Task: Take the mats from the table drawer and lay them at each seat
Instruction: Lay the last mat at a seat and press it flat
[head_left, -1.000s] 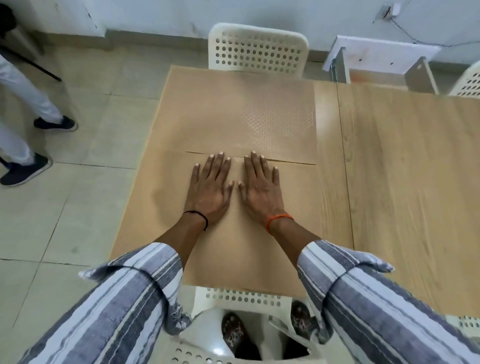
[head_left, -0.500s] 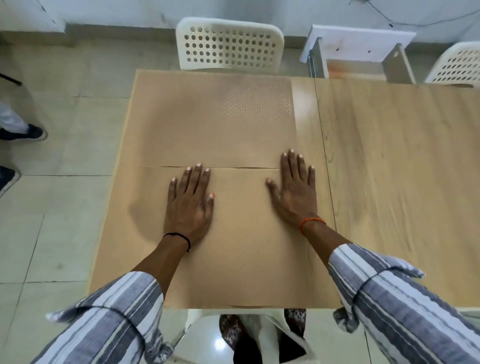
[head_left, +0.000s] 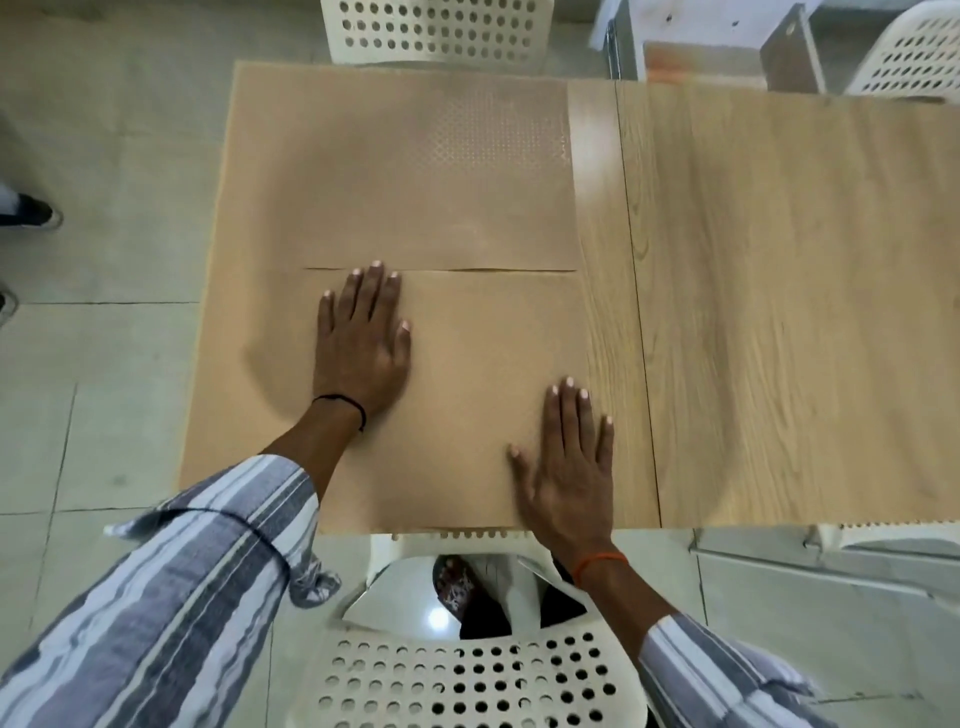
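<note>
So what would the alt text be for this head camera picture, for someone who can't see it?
Seen from above, a person's left hand and right hand press flat on the nearer of two thin tan rectangular mats, the farther mat edge to edge beyond it, on a light wooden table. White perforated plastic chairs stand around it.

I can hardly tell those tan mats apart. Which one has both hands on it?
The near mat, by the person's own chair. The left hand and right hand lie flat on it. The far mat lies untouched beyond the seam.
</note>
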